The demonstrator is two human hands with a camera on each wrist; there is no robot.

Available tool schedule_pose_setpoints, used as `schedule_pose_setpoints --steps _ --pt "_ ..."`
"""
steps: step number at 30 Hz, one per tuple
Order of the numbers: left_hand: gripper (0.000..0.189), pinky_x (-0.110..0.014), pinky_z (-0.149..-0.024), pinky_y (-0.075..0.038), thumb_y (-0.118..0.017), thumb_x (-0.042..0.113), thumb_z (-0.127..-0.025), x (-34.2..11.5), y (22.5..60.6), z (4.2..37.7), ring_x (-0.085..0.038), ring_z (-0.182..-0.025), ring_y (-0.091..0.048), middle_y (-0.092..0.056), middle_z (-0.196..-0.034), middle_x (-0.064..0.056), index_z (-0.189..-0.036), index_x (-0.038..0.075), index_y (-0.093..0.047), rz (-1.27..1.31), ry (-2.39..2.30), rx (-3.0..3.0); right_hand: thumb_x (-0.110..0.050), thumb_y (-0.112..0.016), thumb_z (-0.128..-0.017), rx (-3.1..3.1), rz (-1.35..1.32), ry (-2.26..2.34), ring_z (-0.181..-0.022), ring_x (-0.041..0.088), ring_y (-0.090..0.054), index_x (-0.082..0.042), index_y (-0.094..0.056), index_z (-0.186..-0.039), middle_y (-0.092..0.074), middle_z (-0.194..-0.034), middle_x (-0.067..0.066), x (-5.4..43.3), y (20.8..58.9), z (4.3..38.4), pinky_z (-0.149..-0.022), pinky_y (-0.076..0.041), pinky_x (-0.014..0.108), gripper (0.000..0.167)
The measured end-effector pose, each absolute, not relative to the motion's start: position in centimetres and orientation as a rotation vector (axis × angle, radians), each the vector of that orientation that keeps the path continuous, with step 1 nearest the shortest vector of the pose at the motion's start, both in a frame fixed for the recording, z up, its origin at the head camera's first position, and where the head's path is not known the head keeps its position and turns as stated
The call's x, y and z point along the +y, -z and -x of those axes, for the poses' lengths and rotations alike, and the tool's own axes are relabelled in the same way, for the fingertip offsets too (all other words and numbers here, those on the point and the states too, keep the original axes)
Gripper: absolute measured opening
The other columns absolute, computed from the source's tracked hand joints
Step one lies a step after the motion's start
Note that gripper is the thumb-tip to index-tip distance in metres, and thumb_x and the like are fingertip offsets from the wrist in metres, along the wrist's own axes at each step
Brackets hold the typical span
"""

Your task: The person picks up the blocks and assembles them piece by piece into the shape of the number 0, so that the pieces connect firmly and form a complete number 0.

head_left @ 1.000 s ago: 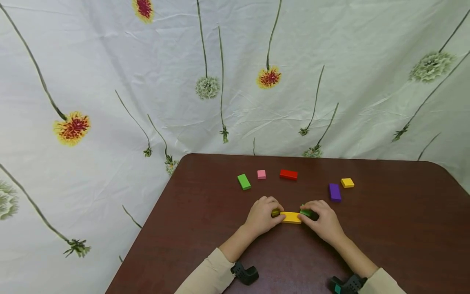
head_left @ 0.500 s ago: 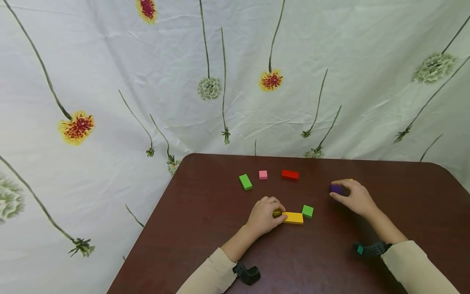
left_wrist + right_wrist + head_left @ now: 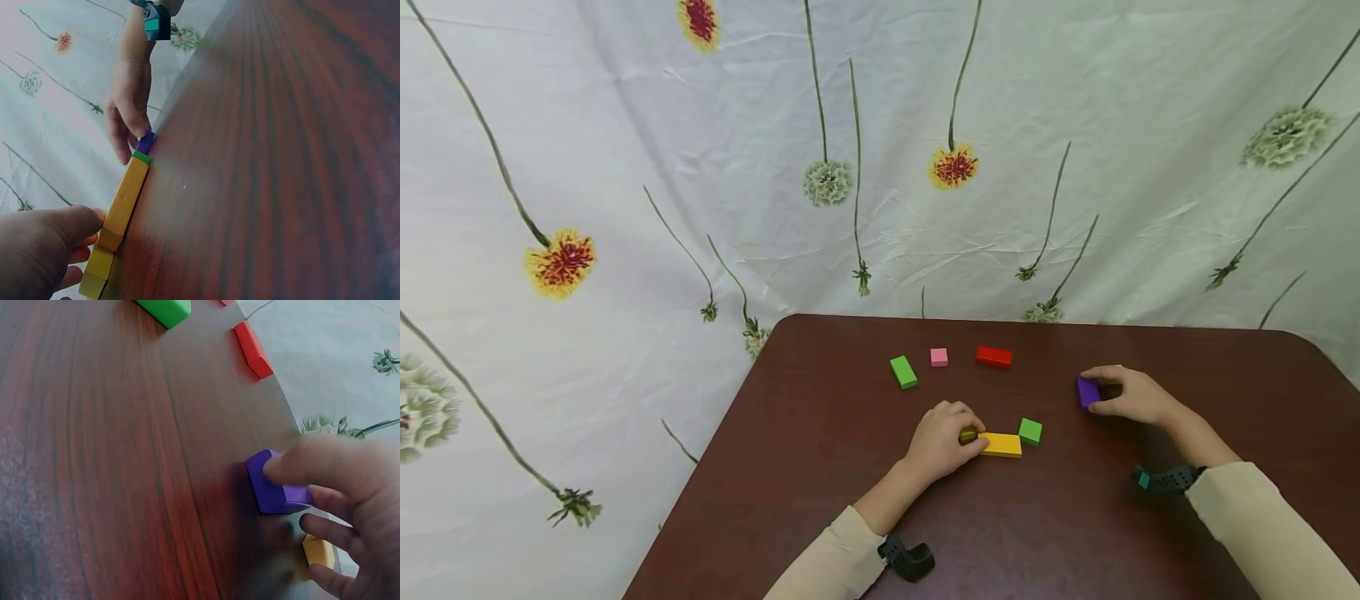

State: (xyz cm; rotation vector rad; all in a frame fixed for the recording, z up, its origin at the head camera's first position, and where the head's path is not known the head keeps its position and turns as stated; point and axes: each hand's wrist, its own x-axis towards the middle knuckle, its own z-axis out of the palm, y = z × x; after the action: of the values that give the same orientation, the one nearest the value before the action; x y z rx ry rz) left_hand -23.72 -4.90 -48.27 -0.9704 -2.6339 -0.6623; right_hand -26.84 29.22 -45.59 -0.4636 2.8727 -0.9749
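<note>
On the table, my left hand point(image 3: 942, 437) holds the left end of a long yellow block point(image 3: 1002, 446), thumb on its near side. A darker yellow block point(image 3: 98, 267) lies end to end with it, partly hidden under the fingers in the head view. At the long block's right end sits a green block point(image 3: 1031, 431). Farther right, my right hand point(image 3: 1138, 396) pinches a purple block point(image 3: 269, 487) between thumb and fingers. Behind those fingers a small yellow block point(image 3: 319, 551) shows in the right wrist view; the hand covers it in the head view.
Toward the far edge of the brown table point(image 3: 820, 500) lie a green block point(image 3: 903, 372), a pink block point(image 3: 938, 357) and a red block point(image 3: 994, 357). A pale cloth with printed flowers point(image 3: 752, 125) hangs behind the table and to its left.
My right hand has left the green block by the long yellow one, moved right and taken hold of the purple block. The left hand stays on the yellow blocks.
</note>
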Motion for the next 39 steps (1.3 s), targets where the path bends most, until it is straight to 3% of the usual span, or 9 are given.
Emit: schedule_pose_setpoints --steps 12,27,39 --pt "0.011 -0.024 -0.072 -0.043 -0.077 0.029 -0.085 -4.9 48.3 23.7 -0.011 -0.082 -0.054 -0.065 -0.092 0.007 -0.089 0.018 -0.075 0.969 0.658 -2.641 -0.020 -0.080 -0.079 2.900 0.442 0.933 -0.106 0.045 -0.054 0.004 -0.060 -0.126 -0.054 -0.123 0.032 29.1 45.9 26.8 -0.080 -0.049 0.052 0.056" --pt "0.012 -0.024 -0.073 -0.043 -0.077 0.029 -0.084 -5.0 48.3 23.7 -0.011 -0.082 -0.054 -0.065 -0.092 0.007 -0.089 0.019 -0.075 0.967 0.649 -2.631 -0.019 -0.082 -0.078 2.850 0.586 1.140 -0.119 0.050 -0.048 0.004 -0.062 -0.124 -0.055 -0.127 0.029 25.5 45.7 26.5 -0.095 -0.040 0.063 0.055" --pt "0.012 -0.021 -0.072 -0.041 -0.077 0.030 -0.084 -5.0 48.5 23.7 -0.010 -0.083 -0.053 -0.065 -0.091 0.008 -0.089 0.019 -0.075 0.963 0.659 -2.643 -0.023 -0.082 -0.077 2.827 0.641 1.093 -0.117 0.046 -0.051 0.001 -0.064 -0.122 -0.057 -0.127 0.025 23.1 46.3 27.2 -0.094 -0.041 0.062 0.055"
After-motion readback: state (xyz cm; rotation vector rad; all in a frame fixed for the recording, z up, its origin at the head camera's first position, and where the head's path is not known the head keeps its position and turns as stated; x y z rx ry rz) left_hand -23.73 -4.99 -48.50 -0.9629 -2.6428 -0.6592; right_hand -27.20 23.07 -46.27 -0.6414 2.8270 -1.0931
